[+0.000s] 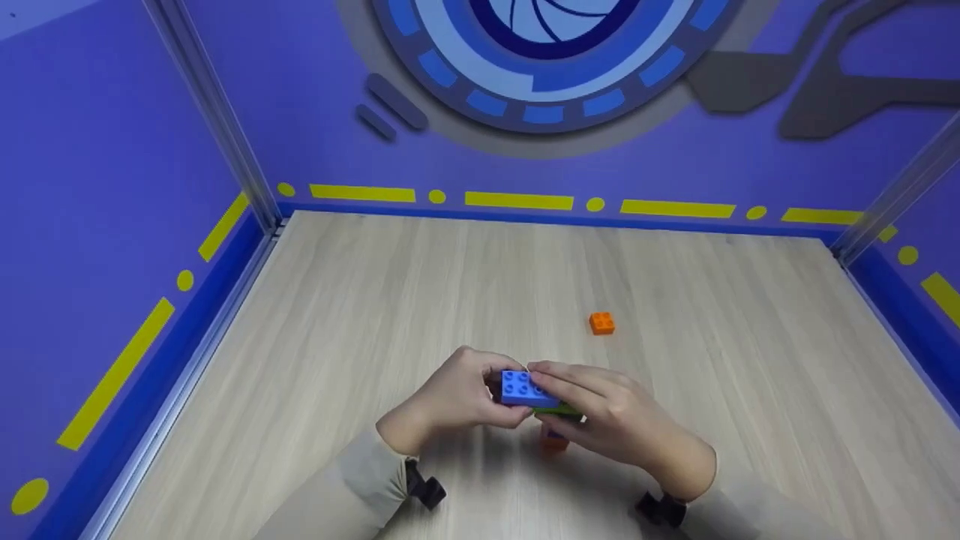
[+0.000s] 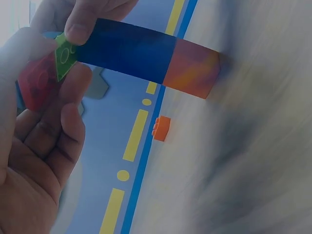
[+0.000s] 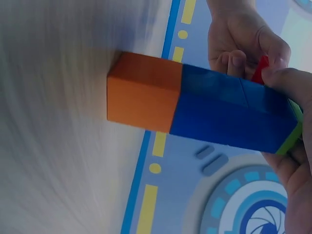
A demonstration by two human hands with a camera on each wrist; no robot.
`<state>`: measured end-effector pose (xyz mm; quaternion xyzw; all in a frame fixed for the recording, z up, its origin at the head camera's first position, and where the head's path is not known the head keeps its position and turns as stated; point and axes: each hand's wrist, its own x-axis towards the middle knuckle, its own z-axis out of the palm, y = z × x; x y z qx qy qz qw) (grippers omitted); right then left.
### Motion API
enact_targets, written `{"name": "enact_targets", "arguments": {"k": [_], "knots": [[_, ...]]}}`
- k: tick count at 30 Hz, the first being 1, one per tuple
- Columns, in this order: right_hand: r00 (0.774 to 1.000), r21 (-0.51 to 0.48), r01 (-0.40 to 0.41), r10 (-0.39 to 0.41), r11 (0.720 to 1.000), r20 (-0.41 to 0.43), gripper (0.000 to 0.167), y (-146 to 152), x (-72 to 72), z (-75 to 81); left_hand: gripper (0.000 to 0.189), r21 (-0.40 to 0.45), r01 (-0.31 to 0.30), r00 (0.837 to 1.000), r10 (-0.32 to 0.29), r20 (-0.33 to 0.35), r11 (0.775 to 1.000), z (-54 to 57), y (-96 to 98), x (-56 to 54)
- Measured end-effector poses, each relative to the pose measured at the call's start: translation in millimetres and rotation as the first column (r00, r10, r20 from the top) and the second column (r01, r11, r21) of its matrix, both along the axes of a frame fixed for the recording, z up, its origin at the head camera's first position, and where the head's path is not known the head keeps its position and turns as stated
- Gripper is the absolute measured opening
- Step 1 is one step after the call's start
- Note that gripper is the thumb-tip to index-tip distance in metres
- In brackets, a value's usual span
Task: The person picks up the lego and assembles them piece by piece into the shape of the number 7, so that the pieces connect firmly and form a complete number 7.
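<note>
A tower of toy building bricks stands between the hands, with an orange brick (image 3: pixel 144 92) at its foot, a dark blue section (image 3: pixel 229 117) above it and a green brick (image 2: pixel 64 56) higher up. A red brick (image 2: pixel 39 80) sits beside the green one, and a studded blue brick (image 1: pixel 517 386) lies across the top. My left hand (image 1: pixel 469 394) grips the red brick at the left end, under the blue brick. My right hand (image 1: pixel 615 409) holds the tower's upper part, its fingers over the blue brick and its thumb near the green one. Fingers hide part of the joints.
One loose orange brick (image 1: pixel 602 323) lies on the wooden tabletop (image 1: pixel 420 292), beyond the hands. Purple-blue printed panels (image 1: pixel 525 172) wall in the table at the back and both sides, with metal posts (image 1: pixel 217 112) at the corners.
</note>
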<state>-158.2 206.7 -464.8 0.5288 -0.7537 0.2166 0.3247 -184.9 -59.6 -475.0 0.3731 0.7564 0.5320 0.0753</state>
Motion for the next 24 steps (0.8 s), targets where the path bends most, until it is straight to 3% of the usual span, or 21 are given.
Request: {"name": "enact_targets", "arguments": {"k": [3,10,13,15,17,20,22,24], "knots": [[0.998,-0.030,-0.004,0.002,1.000,-0.055,0.038,-2.1,-0.6,-3.1,0.026,0.000,0.009,1.000,-0.009,-0.008,1.000,-0.5,0.5,-0.5],[0.996,-0.063,-0.036,0.031,0.997,-0.085,0.034,-3.8,-3.3,-5.5,0.028,0.013,0.006,1.000,-0.006,0.023,1.000,-1.6,0.7,-1.1],[0.995,-0.066,-0.048,0.042,0.997,-0.087,0.034,-3.8,-3.6,-5.7,0.030,0.014,-0.003,0.999,0.002,0.053,1.000,-1.7,1.0,-0.7],[0.995,-0.069,-0.051,0.045,0.996,-0.087,0.033,-3.7,-3.7,-5.8,0.032,0.015,-0.001,0.993,-0.001,0.116,1.000,-1.0,1.1,0.1],[0.996,-0.071,-0.050,0.044,0.996,-0.082,0.034,-3.9,-3.7,-5.9,0.033,0.037,0.012,0.970,-0.021,0.242,0.999,1.3,0.9,1.0],[0.997,-0.073,-0.042,0.036,0.996,-0.074,0.034,-4.3,-3.4,-5.8,0.037,0.070,0.015,0.902,-0.044,0.429,0.997,6.8,0.0,2.6],[0.997,-0.073,-0.033,0.028,0.997,-0.070,0.034,-4.4,-3.0,-5.8,0.040,0.081,0.013,0.866,-0.052,0.497,0.997,10.9,-0.4,3.6],[0.997,-0.074,-0.023,0.017,0.997,-0.072,0.033,-4.4,-2.6,-6.1,0.042,0.068,0.019,0.865,-0.051,0.499,0.997,14.5,-0.7,4.8]]}}
